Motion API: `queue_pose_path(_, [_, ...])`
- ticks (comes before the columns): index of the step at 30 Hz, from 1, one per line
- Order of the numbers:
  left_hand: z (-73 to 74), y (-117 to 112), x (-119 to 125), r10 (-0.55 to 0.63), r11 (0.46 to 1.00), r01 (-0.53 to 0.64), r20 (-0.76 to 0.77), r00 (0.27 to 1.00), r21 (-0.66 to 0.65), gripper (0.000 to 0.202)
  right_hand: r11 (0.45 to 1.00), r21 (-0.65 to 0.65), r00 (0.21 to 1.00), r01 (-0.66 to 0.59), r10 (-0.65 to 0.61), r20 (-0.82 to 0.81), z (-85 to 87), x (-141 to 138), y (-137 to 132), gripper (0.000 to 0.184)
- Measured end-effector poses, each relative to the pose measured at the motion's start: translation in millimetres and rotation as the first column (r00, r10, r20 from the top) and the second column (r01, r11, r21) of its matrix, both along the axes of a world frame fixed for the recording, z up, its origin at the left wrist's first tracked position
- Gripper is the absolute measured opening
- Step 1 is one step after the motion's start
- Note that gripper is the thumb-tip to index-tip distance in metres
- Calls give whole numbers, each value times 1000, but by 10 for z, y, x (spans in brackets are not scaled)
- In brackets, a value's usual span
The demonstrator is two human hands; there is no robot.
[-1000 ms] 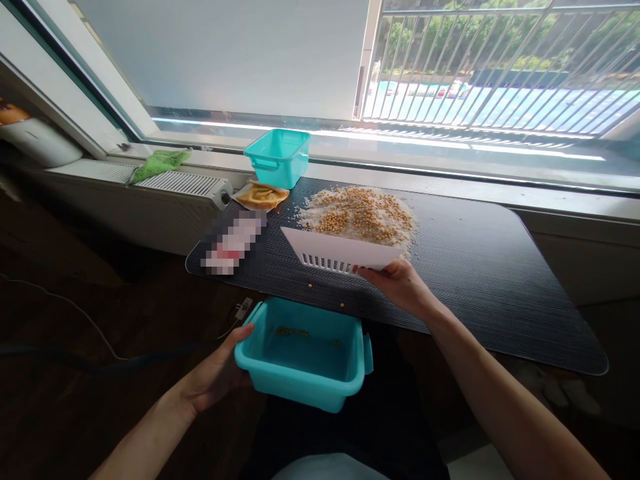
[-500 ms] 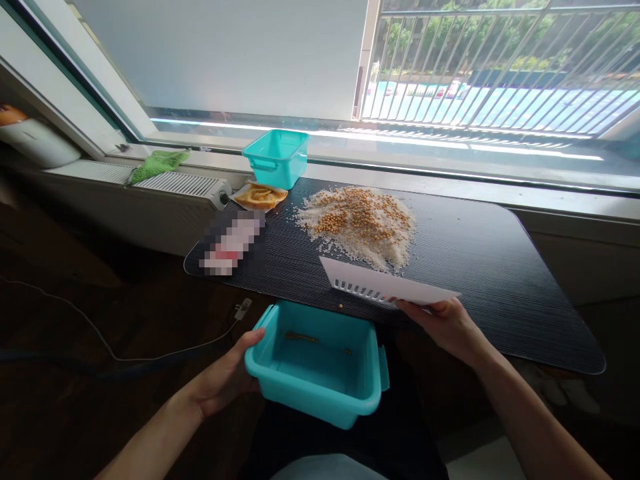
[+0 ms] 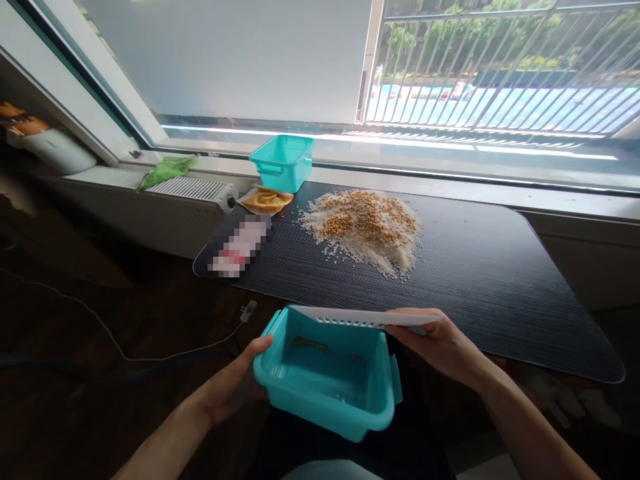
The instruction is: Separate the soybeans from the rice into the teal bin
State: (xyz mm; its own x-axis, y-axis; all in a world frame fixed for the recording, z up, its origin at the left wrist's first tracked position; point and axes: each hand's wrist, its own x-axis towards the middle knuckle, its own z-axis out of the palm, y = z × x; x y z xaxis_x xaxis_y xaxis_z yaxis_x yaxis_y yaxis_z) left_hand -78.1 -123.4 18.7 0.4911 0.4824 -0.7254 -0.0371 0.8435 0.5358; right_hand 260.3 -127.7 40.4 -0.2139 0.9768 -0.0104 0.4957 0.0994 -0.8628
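Grip status, both hands: my left hand [image 3: 234,388] is closed on the left wall of the near teal bin [image 3: 313,405], thumb lying at its rim. My right hand [image 3: 443,343] is clamped on the right end of the white slotted tray [image 3: 360,317], fingers underneath, thumb side hidden by the tray. The tray sits almost level, seen nearly edge-on, over the far rim of the near teal bin; whether the two touch cannot be determined. A few yellow beans [image 3: 310,343] lie inside the bin along its far wall (a few more specks sit nearer the front). The bin is held below the front edge of the black ribbed mat [image 3: 500,280]. On the mat, well apart from the tray, lies a pile of rice and beans [image 3: 367,228]. A second teal bin [image 3: 284,160] stands at the mat's far left corner, beside an orange packet [image 3: 265,200]
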Motion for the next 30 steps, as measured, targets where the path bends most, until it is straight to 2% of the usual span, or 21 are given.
queue_pose_path(2, [-11,3,-10,-3,1000,3,9,1000,1,70,999,30,999,20,-19,-29,38,-24,-9,23])
queue_pose_path(5, [-34,22,-30,-13,1000,13,55,998,1,68,986,106,990,130,-124,-62,91,-45,22,23])
queue_pose_path(8, [-59,44,-47,-30,1000,30,89,996,1,68,988,96,992,124,-120,-48,143,-57,91,23])
queue_pose_path(12, [-97,55,-59,-38,999,39,102,994,-6,70,965,145,975,218,-210,-68,190,-65,166,27])
queue_pose_path(20, [-139,48,-81,-14,1000,15,75,997,-12,69,969,130,978,211,-209,-25,158,-67,230,26])
queue_pose_path(28, [-106,75,-50,-12,1000,12,54,998,-12,67,976,114,982,188,-189,-2,131,-64,258,30])
queue_pose_path(30, [-100,71,-51,-13,1000,14,66,998,-11,68,968,124,976,218,-217,-22,118,-65,268,30])
